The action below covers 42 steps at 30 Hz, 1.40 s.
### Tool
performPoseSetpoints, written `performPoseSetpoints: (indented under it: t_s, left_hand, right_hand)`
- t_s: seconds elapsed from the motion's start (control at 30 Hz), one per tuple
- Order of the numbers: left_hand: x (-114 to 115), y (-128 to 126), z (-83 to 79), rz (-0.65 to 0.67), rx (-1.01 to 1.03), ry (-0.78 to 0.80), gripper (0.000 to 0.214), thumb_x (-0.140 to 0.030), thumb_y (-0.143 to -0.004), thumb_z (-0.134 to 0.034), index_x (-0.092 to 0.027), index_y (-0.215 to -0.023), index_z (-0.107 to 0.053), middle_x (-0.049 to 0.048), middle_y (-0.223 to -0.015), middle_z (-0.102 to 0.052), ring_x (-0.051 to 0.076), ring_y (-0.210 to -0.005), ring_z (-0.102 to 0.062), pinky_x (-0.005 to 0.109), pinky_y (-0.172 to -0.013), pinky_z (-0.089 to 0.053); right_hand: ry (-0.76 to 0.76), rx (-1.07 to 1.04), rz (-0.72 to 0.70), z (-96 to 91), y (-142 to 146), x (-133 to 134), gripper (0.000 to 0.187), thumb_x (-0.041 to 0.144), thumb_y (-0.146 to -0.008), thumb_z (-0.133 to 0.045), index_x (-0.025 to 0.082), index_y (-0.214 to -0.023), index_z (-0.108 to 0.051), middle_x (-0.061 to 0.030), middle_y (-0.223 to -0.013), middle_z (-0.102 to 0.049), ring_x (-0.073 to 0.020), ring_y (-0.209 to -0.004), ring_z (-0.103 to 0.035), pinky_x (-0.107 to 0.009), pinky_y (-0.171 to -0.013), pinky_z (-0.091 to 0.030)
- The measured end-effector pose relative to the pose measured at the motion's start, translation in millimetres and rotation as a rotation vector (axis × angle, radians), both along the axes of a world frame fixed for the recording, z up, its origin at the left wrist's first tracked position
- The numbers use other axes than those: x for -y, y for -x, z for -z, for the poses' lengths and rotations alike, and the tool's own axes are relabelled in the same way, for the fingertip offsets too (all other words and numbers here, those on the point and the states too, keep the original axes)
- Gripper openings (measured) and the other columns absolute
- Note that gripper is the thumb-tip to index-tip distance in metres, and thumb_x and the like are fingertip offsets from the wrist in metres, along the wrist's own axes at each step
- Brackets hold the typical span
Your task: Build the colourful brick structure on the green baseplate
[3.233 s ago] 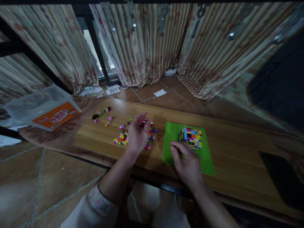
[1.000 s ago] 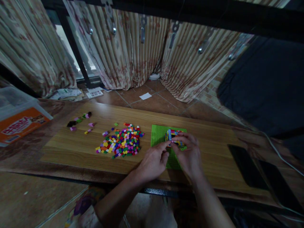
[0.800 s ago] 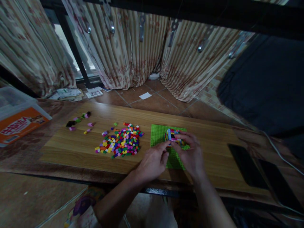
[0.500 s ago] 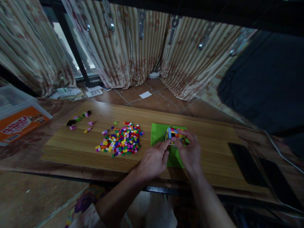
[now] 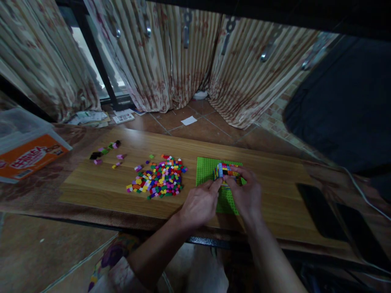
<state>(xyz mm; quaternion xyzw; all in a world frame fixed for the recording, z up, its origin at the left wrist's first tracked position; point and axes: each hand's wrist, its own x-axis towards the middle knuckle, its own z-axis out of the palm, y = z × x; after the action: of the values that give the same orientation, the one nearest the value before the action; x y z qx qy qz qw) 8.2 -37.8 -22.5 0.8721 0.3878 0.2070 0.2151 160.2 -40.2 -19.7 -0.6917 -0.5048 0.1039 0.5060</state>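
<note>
A small, multicoloured structure of toy bricks (image 5: 225,168) stands on a bright green studded baseplate (image 5: 204,166). My left hand (image 5: 200,204) grips its near left corner, index finger stretched along the low edge and the other fingers curled. From the right, my right hand (image 5: 248,196) holds the same structure, thumb on the near side and fingers over the far side. Both hands cover part of it, so its right end is hidden. A pile of loose bricks (image 5: 165,177) in many colours lies left of the baseplate.
Several pink, green and black bricks (image 5: 105,151) lie at the wooden board's (image 5: 269,179) far left. Beyond them stands a clear plastic box (image 5: 33,156) with an orange label. Two dark flat slabs (image 5: 320,211) lie at the right. Striped curtains (image 5: 189,69) hang behind.
The whole view has shifted slightly, moving the scene a little to the right. Both hands stay on the brick structure, with hardly any change in their grip.
</note>
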Motion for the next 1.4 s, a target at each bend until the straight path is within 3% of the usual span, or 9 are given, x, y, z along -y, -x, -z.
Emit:
performPoseSetpoints:
  t_s: [0.23, 0.4, 0.47, 0.53, 0.7, 0.93, 1.1, 1.27, 1.4]
  left_hand:
    - [-2.5, 5.0, -4.0, -0.04, 0.085, 0.02, 0.044, -0.02, -0.093, -0.04, -0.019, -0.137, -0.044, 0.0082, -0.112, -0.066, 0.02, -0.093, -0.066, 0.034, -0.082, -0.055]
    - [-18.8, 27.4, -14.0, -0.237, 0.376, 0.01, 0.033, -0.018, -0.089, -0.048, -0.015, -0.12, -0.059, 0.0085, -0.103, -0.069, 0.018, -0.091, -0.065, 0.03, -0.084, -0.052]
    - [-28.7, 40.1, -18.0, -0.355, 0.494, 0.01, 0.031, -0.02, -0.088, -0.051, -0.014, -0.116, -0.062, 0.0074, -0.097, -0.069, 0.016, -0.086, -0.065, 0.027, -0.079, -0.051]
    - [-38.7, 52.5, -21.1, -0.482, 0.621, 0.042, 0.031, -0.022, -0.087, -0.053, -0.014, -0.114, -0.064, 0.0052, -0.089, -0.069, 0.014, -0.075, -0.063, 0.024, -0.07, -0.05]
    - [-55.3, 71.4, -25.7, -0.688, 0.918, 0.17, 0.031, -0.022, -0.081, -0.057, -0.012, -0.108, -0.066, 0.004, -0.084, -0.069, 0.013, -0.072, -0.062, 0.023, -0.066, -0.048]
    - [-54.4, 71.3, -28.8, -0.645, 0.963, 0.235, 0.03, -0.021, -0.078, -0.06, -0.01, -0.105, -0.066, 0.0045, -0.083, -0.069, 0.013, -0.072, -0.062, 0.025, -0.069, -0.049]
    - [-55.4, 73.3, -24.7, -0.619, 0.917, 0.237, 0.029, -0.02, -0.079, -0.06, -0.011, -0.105, -0.067, 0.0035, -0.079, -0.068, 0.013, -0.068, -0.061, 0.024, -0.067, -0.048]
    - [-53.1, 70.7, -21.6, -0.56, 0.835, 0.239, 0.026, -0.022, -0.081, -0.059, -0.012, -0.103, -0.068, 0.0052, -0.084, -0.071, 0.015, -0.074, -0.064, 0.025, -0.07, -0.05]
    - [-38.8, 54.8, -20.4, -0.432, 0.711, 0.269, 0.022, -0.019, -0.083, -0.056, -0.014, -0.1, -0.069, 0.0054, -0.089, -0.072, 0.016, -0.08, -0.066, 0.027, -0.074, -0.052]
  right_hand:
    - [0.024, 0.03, 0.015, -0.9, -0.3, 1.6, 0.029, 0.033, -0.074, -0.065, 0.018, -0.099, -0.07, -0.0096, -0.107, -0.064, -0.0241, -0.102, -0.059, -0.045, -0.095, -0.043]
    - [-0.235, 0.095, 0.07, -15.5, 11.5, 15.6, 0.024, 0.032, -0.082, -0.061, 0.02, -0.103, -0.067, -0.0084, -0.11, -0.063, -0.022, -0.103, -0.059, -0.039, -0.089, -0.047]
    - [-0.233, 0.075, -0.026, -17.7, 22.0, 20.5, 0.017, 0.03, -0.086, -0.058, 0.022, -0.098, -0.067, -0.0056, -0.098, -0.067, -0.0195, -0.091, -0.063, -0.036, -0.083, -0.049]
    - [-0.133, 0.061, -0.196, -14.1, 34.7, 23.3, 0.016, 0.03, -0.088, -0.055, 0.023, -0.095, -0.068, -0.0034, -0.089, -0.068, -0.0178, -0.081, -0.064, -0.033, -0.076, -0.051]
    - [0.108, 0.145, -0.531, 9.4, 65.7, 22.3, 0.018, 0.027, -0.089, -0.052, 0.023, -0.098, -0.068, -0.0045, -0.091, -0.069, -0.019, -0.084, -0.064, -0.033, -0.077, -0.05]
    - [0.134, 0.307, -0.57, 28.9, 84.9, 7.1, 0.021, 0.023, -0.088, -0.053, 0.02, -0.104, -0.066, -0.0075, -0.097, -0.066, -0.0227, -0.094, -0.061, -0.037, -0.085, -0.048]
    - [0.159, 0.378, -0.554, 33.7, 95.9, 0.1, 0.017, 0.023, -0.089, -0.051, 0.021, -0.09, -0.068, -0.0073, -0.091, -0.064, -0.0223, -0.088, -0.06, -0.036, -0.083, -0.048]
    - [0.079, 0.298, -0.506, 19.3, 90.5, 4.5, 0.018, 0.025, -0.091, -0.051, 0.023, -0.092, -0.069, -0.0062, -0.093, -0.064, -0.0205, -0.089, -0.06, -0.034, -0.081, -0.049]
    - [-0.022, 0.226, -0.363, -2.4, 59.7, 17.3, 0.018, 0.032, -0.09, -0.055, 0.026, -0.095, -0.071, -0.005, -0.098, -0.064, -0.0201, -0.094, -0.061, -0.037, -0.085, -0.049]
